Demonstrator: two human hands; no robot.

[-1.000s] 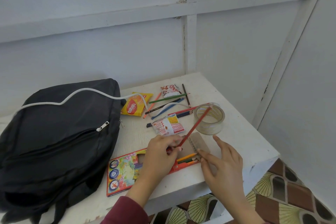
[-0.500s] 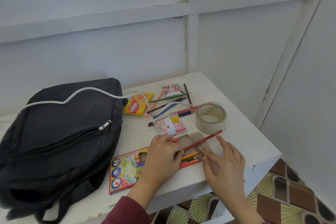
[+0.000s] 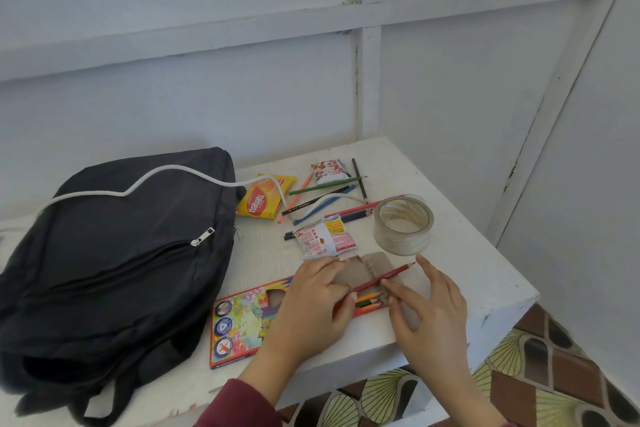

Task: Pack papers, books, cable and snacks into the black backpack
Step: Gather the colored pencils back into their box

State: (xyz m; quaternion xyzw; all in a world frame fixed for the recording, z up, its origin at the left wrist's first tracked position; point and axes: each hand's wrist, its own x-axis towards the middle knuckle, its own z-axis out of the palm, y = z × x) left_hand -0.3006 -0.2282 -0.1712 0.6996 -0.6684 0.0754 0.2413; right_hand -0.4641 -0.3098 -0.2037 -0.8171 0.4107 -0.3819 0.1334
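Red pencil (image 3: 393, 274) in left hand (image 3: 311, 305) grip

backpack (image 3: 114, 253) left, tape roll (image 3: 403, 225) right

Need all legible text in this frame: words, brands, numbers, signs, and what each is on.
"nabati": white letters on a red oval, on the yellow snack packet.
Blurred, unreadable: print on the nearer red-and-white snack wrapper.
Blurred, unreadable: print on the farther red-and-white snack wrapper.
Too small: round badges and edge lettering on the colourful cardboard pencil box.
Too small: pale lettering on the black pencil.
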